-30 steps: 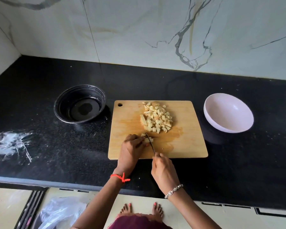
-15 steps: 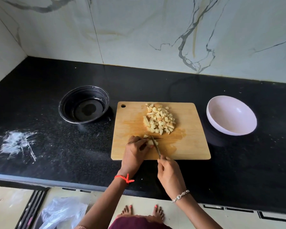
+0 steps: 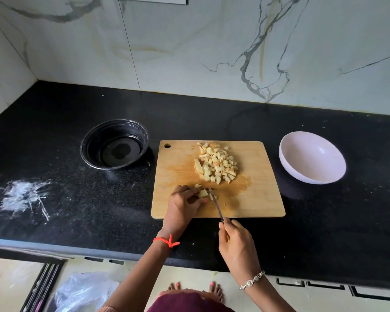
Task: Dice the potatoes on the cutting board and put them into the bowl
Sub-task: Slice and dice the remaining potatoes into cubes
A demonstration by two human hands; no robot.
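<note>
left hand [image 3: 185, 206] pinches potato piece [image 3: 203, 193] | right hand [image 3: 236, 246] grips knife [image 3: 215, 202], handle hidden

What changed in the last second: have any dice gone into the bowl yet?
The right hand drew the knife slightly back toward the person across the potato piece, which the left hand still pins. Nothing was let go. The diced pile, cutting board, white bowl and black bowl stayed put; the white bowl remains empty.
</note>
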